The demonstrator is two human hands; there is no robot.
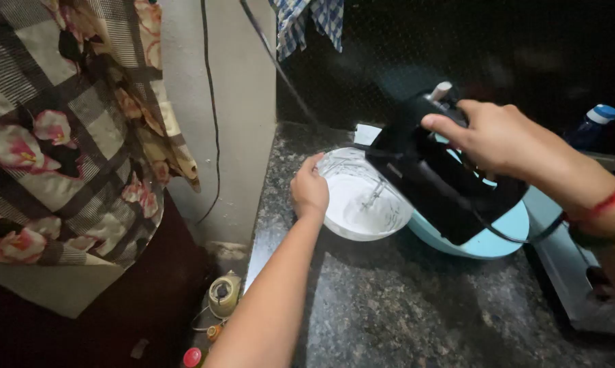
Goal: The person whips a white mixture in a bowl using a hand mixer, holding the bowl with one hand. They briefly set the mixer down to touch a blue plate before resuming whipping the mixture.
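A white bowl (341, 221) with white cream sits on the dark speckled stone counter (403, 307). My left hand (309, 189) grips the bowl's left rim. My right hand (495, 136) holds a black electric hand mixer (437, 180) by its top, tilted, with its metal beaters (374, 196) dipped into the cream. A light blue round container (505, 235) lies right of the bowl, partly under the mixer.
A floral patterned cloth (69, 136) hangs at the left beside a grey wall with a black cable (212, 102). A checked blue cloth (307, 20) hangs above. A blue-capped bottle (593, 123) stands at the far right. Small jars (222, 296) sit on the floor below.
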